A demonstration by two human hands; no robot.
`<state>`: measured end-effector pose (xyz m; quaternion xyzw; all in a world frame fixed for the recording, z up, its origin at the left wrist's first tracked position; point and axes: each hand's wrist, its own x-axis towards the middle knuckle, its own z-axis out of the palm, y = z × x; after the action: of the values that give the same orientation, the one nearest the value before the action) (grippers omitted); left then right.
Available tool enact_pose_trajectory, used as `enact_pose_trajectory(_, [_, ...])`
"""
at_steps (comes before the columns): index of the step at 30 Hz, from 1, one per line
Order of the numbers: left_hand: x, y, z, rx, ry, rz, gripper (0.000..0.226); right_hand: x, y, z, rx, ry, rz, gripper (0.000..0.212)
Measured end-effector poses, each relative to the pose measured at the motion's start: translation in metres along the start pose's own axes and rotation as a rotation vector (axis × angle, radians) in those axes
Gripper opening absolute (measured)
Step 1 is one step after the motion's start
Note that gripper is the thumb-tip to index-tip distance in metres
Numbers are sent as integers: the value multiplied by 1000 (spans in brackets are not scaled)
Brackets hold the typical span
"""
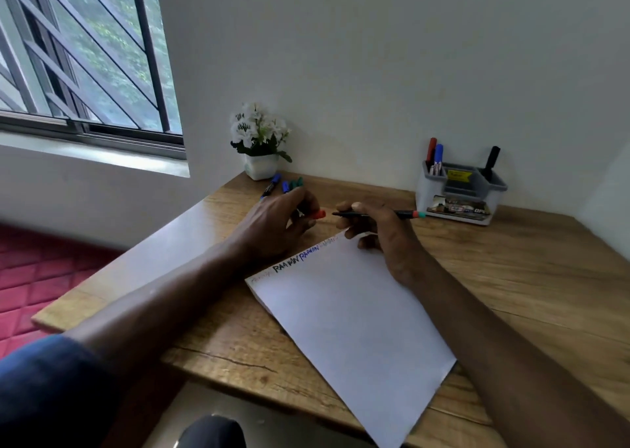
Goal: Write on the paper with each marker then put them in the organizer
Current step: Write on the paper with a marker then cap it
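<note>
A white sheet of paper [351,314] lies slanted on the wooden desk [511,277], with words in black, blue and faint ink along its top edge. My right hand [378,232] holds a thin black marker [392,213] level above the paper's top corner, its tip pointing left and bare. My left hand [279,222] pinches the red cap [319,214] just left of that tip. Several blue and green markers [284,185] lie on the desk behind my left hand. A grey organizer [460,192] at the back right holds a red, a blue and a black marker.
A white pot of white flowers [260,140] stands in the desk's back left corner against the wall. A barred window [78,48] is at the left. The desk's left edge drops to a red quilted surface [30,277].
</note>
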<state>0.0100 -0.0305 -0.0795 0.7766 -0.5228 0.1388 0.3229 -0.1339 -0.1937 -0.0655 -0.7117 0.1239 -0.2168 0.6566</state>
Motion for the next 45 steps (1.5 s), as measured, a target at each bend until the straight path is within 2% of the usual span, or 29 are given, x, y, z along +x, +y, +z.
enact_pose_trajectory(7, [0,-3,2,-20,20,48,16,1,2,4,-111,-40,-56,9])
enact_pose_trajectory(14, [2,-7,0,-36,21,38,18,1,4,2,-36,39,-94,16])
enact_pose_trajectory(22, [0,0,-2,-41,-16,152,17,-4,5,8,-184,-66,-124,10])
enact_pose_trajectory(26, [-1,1,-1,-54,-15,176,17,-6,0,15,-133,-39,-146,20])
enact_pose_trajectory(29, [0,1,-1,-64,-8,146,20,-4,-1,18,-55,15,-102,36])
enact_pose_trajectory(33, [-1,3,-1,-78,-18,155,22,0,1,22,-27,113,-57,20])
enact_pose_trajectory(38, [-3,4,-3,-103,28,177,22,0,2,32,58,97,-64,26])
enact_pose_trajectory(45, [-5,4,-7,-105,-1,196,26,7,8,38,115,67,-44,29])
